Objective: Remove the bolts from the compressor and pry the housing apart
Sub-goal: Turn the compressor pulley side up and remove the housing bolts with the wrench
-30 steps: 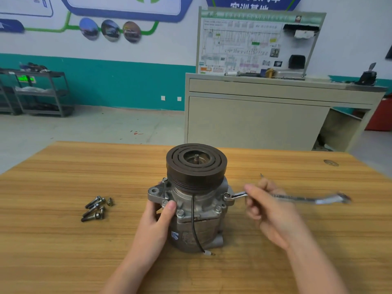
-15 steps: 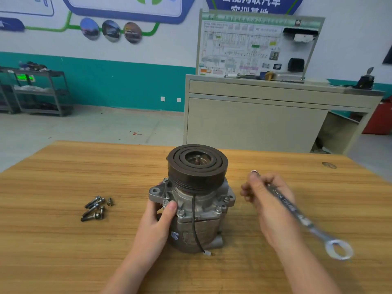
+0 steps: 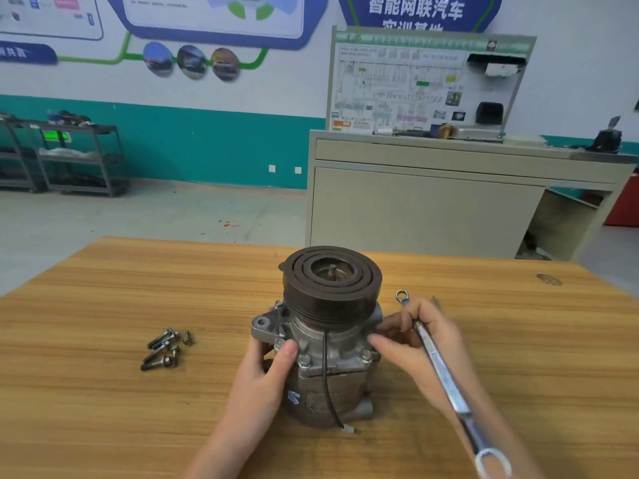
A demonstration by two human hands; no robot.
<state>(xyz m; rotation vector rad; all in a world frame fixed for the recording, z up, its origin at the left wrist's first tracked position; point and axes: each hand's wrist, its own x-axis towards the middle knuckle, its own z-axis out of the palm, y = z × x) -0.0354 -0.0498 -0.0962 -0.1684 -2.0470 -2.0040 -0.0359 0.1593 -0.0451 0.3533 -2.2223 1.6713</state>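
The compressor [image 3: 328,344] stands upright on the wooden table [image 3: 103,409], its dark pulley on top and a black wire hanging down its front. My left hand [image 3: 266,368] grips its left side, thumb by a flange bolt. My right hand [image 3: 418,344] holds a long metal wrench [image 3: 446,378] laid along the palm, ring end pointing up and back, while its fingertips touch the flange at the compressor's right side, where a bolt is hidden by them. Other bolts [image 3: 365,356] sit in the flange. Several removed bolts [image 3: 164,349] lie on the table to the left.
A beige workbench [image 3: 432,209] with a wiring display board stands behind the table. A grey shelf cart [image 3: 69,157] is at the far left wall. A small dark knot [image 3: 549,280] marks the table at right.
My right hand took the wrench off the right-side bolt, swung it to lie along the forearm, then moved its fingertips in to the compressor's right flange. My left hand stayed put.
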